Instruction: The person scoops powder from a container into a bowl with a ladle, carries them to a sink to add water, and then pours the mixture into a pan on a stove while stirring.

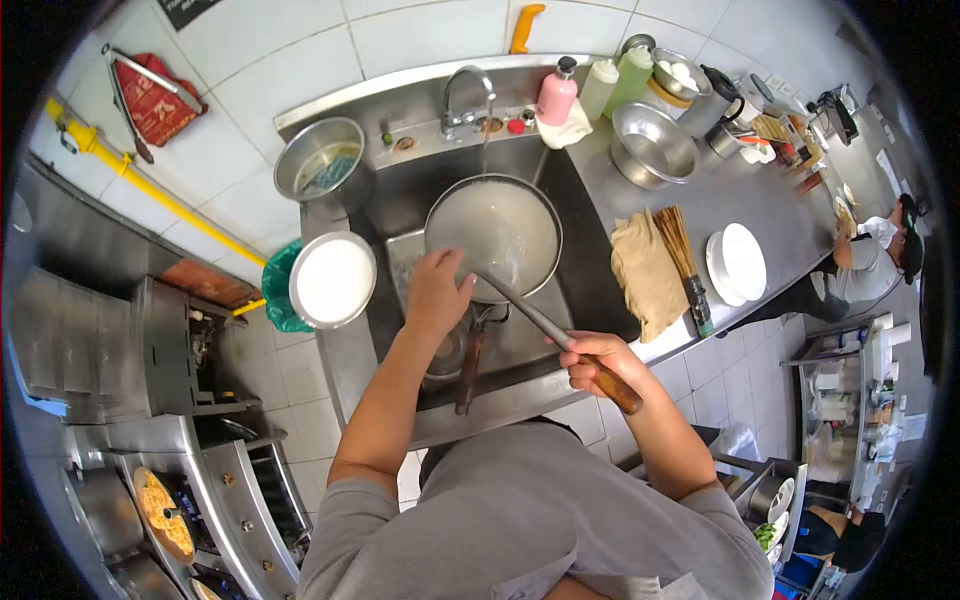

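The left hand (435,295) clamps the near rim of a round steel pan (493,178) of milky water in the steel sink (592,270); the right hand (598,362) grips a wooden-handled steel ladle (535,315), apparently rinsing. Emptying demands a steady tilt.

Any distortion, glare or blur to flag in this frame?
Head view: strong fisheye, black vignette at the corners, the stainless steel counter bowing. Even bright light; the round steel pan of white liquid nearly blown out. Left hand on its rim and right hand gripping the wooden-handled steel ladle look sharp.
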{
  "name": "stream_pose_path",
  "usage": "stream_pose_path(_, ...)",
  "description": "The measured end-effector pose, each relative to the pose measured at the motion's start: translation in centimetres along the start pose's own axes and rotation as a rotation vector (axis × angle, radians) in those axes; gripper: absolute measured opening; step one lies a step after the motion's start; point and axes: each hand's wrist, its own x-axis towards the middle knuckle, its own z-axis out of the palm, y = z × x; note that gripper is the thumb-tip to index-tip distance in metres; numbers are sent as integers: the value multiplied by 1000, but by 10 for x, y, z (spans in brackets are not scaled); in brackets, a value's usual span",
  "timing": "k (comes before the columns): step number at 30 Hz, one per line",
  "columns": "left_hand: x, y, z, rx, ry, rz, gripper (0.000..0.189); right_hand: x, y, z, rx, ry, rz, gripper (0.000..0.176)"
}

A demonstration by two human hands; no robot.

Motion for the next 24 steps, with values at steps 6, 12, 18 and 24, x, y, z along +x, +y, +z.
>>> stream_pose_path(6,52,15,27,230,38,-115,43,41,40,-28,-651,214,-101,28)
stream_pose_path(12,155,-6,32,228,189,-409,50,0,-50,-39,-498,-55,-15,39)
stream_pose_path(18,243,-63,69,-169,234,-302,52,-7,-92,-55,-952,19,-287,41)
stream_pose_path(24,304,8,36,156,-76,61,34,-18,-135,-54,-1190,132,-364,53)
